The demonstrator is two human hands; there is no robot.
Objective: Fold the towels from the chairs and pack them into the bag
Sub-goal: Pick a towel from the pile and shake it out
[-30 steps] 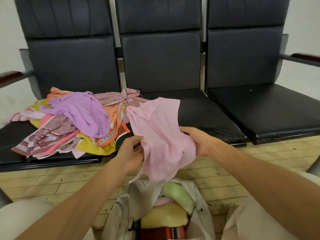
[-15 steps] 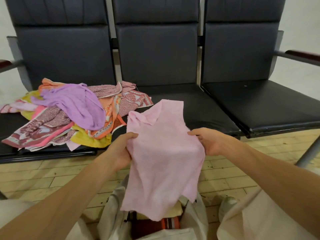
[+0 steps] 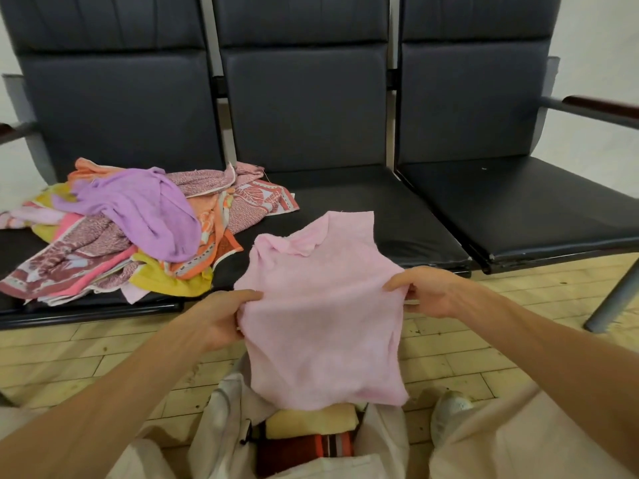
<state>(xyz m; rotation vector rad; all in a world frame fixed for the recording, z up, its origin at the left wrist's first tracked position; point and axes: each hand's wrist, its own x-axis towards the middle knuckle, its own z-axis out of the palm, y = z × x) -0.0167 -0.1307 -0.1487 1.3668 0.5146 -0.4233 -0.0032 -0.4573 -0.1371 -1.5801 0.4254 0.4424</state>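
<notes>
Between the two hands, above the open bag, a pale pink towel (image 3: 321, 305) is held spread out. It is soft and slightly fuzzy, and a rumpled fold crosses its upper part, which extends past the hands. Its lower edge hangs just over the bag's mouth. The left hand (image 3: 221, 319) pinches the towel's left edge with curled fingers and thumb, and the right hand (image 3: 428, 292) pinches the right edge the same way. Half a second ago the hands were closer together and the cloth hung longer; now it is pulled wider and flatter. The cream bag (image 3: 221, 426) stands on the wooden floor (image 3: 86, 350) between the person's knees. It holds a folded yellow towel (image 3: 311, 421) above a red striped towel (image 3: 304, 452). The pile of unfolded towels (image 3: 138, 229) lies on the left chair (image 3: 114, 108) and spills onto the near left corner of the middle chair (image 3: 345, 195). Beyond the pink towel's top edge, black cushion shows on the middle seat and the right chair (image 3: 518, 202).
</notes>
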